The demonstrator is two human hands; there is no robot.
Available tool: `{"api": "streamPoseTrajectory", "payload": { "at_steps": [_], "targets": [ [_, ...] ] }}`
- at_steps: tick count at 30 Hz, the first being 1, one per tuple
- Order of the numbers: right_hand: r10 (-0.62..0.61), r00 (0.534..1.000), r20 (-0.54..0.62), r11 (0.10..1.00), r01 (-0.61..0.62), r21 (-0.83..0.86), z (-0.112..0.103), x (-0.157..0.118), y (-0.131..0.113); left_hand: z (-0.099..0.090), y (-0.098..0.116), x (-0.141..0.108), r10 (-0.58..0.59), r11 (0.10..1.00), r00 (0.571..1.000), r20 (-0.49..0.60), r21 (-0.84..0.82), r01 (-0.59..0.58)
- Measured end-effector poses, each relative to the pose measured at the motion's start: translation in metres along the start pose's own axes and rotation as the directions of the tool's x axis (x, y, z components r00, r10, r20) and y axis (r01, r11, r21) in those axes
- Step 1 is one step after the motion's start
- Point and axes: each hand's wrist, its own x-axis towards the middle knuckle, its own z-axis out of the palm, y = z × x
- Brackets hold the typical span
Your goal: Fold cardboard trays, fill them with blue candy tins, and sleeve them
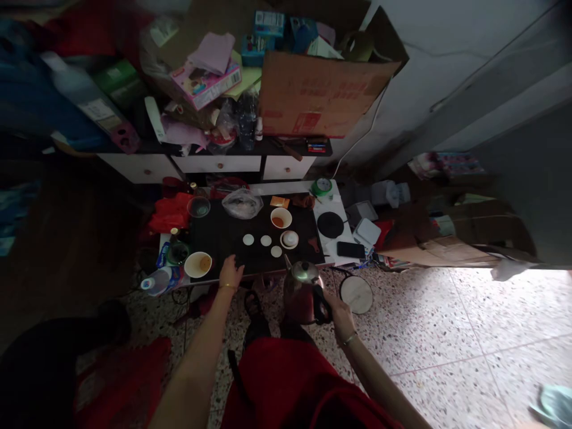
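Observation:
My right hand [340, 317] is wrapped round the black handle of a metal kettle [302, 292]. The kettle is above the floor at the tray's near edge, its spout toward the cups. My left hand [231, 271] hovers at or rests on the near edge of the black tea tray [218, 229]; its fingers are apart and nothing shows in them. Three small white cups sit mid-tray, one of them a cup [266, 241] at the centre. Beside them is a lidded white bowl [289, 239]. A paper cup [280, 218] with reddish contents stands behind.
Left of my left hand stands another paper cup [198, 265], near a plastic bottle [156, 282]. A black round heating plate [330, 225] and a phone [350, 249] lie on the right. Behind are a cabinet with drawers [218, 164] and a cardboard box [313, 89].

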Motion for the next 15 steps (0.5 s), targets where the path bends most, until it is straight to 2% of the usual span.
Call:
{"api": "streamPoseTrajectory", "payload": {
  "at_steps": [3, 6, 11, 15],
  "targets": [
    [0.086, 0.996, 0.009, 0.992, -0.087, 0.094, -0.004, -0.001, 0.002, 0.010, 0.020, 0.046, 0.020, 0.998, 0.999, -0.038, 0.066, -0.017],
    [0.101, 0.995, 0.024, 0.988, -0.103, 0.113, -0.007, 0.000, 0.005, 0.020, 0.031, 0.073, 0.015, 0.990, 0.999, -0.041, 0.140, -0.010],
    [0.165, 0.986, 0.032, 0.979, -0.167, 0.114, -0.017, 0.005, 0.013, 0.031, 0.043, 0.093, 0.031, 0.966, 0.999, -0.016, 0.258, -0.026],
    [0.173, 0.984, 0.029, 0.976, -0.176, 0.130, -0.025, 0.010, 0.020, 0.028, 0.052, 0.100, 0.065, 0.931, 0.998, 0.023, 0.358, -0.069]
  ]
}}
